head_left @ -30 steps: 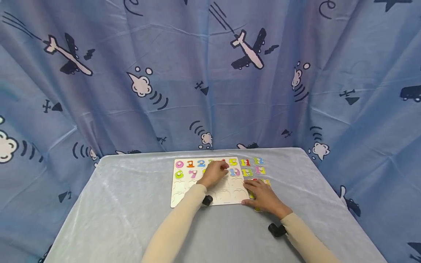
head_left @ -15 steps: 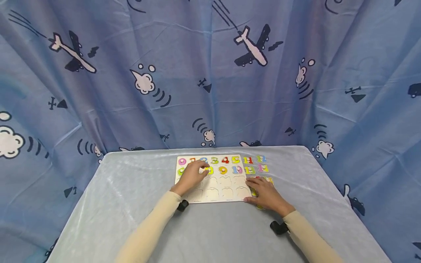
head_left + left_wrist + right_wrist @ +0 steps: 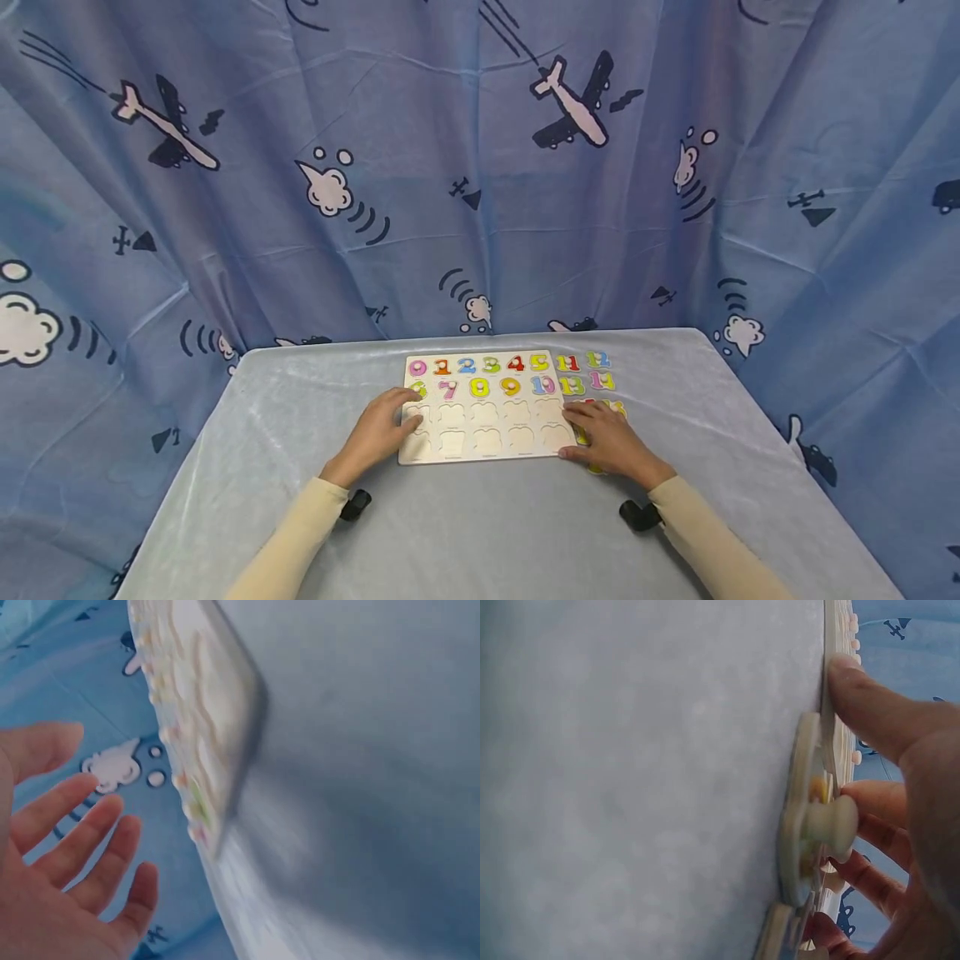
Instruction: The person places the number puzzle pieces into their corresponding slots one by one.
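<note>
A pale number puzzle board (image 3: 467,426) lies on the table; knobbed number pieces from 0 to 10 sit in its two upper rows. Its two lower rows show bare recesses. My left hand (image 3: 375,433) hovers by the board's left edge; in the left wrist view its fingers (image 3: 97,862) are spread and apart from the board, holding nothing. At the right edge, my right hand (image 3: 609,442) rests with thumb and fingertips against the board. In the right wrist view, its thumb (image 3: 862,690) touches the board's edge, and a knobbed piece (image 3: 799,825) stands near the fingers.
Loose number pieces 11 (image 3: 568,363), 12 (image 3: 598,360), 13 (image 3: 573,386) and 14 (image 3: 602,381) lie right of the board. More pieces are partly hidden under my right hand. A grey cloth (image 3: 480,533) covers the table; a blue curtain (image 3: 420,250) hangs behind.
My left hand has moved left and nearer, from over the board's filled rows to its left edge, uncovering the numbers. My right hand stays at the right edge.
</note>
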Action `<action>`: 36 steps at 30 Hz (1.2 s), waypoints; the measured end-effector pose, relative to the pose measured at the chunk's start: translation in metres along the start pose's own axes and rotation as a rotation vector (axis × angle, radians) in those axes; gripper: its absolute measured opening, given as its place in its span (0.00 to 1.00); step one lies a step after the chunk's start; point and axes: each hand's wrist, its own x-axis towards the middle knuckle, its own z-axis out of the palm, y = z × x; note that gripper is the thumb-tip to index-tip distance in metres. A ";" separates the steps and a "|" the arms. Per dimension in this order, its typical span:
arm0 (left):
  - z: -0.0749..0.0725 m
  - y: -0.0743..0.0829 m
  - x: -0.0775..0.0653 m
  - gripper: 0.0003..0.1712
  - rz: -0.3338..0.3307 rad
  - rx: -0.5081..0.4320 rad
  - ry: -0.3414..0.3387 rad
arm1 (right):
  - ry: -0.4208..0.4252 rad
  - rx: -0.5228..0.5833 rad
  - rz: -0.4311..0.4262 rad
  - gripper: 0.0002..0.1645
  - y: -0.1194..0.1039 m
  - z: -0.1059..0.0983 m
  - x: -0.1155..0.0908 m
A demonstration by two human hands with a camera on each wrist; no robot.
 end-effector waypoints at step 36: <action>-0.008 -0.043 -0.031 0.41 -0.042 0.042 -0.275 | 0.172 0.226 0.221 0.25 0.036 -0.053 0.049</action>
